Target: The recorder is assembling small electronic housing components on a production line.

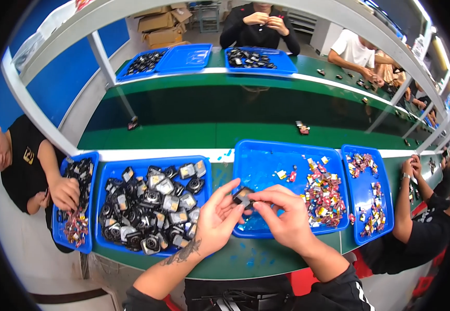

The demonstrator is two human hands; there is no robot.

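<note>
- I cradled a black part in the left hand, over the blue tray.
- The right hand pinched its edge.
- Two-handed work looked midway; next called for steady support.

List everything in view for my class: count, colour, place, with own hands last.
Near trays: four, blue, bench front.
Housings: many, black and grey, mostly second near tray from left.
Small parts: many, red, yellow, white, mostly right two near trays.
Belt: one, green, middle.
Far trays: three, blue, beyond belt.
Cardboard boxes: several, brown, top left.
Frame: one, white, arching overhead.
Co-workers: several, black or white tops, around bench.
Seats: count unclear, red, lower right.
Held piece: one, dark, centre.
Left hand: one, bare, centre.
Right hand: one, bare, right of held piece.
</note>
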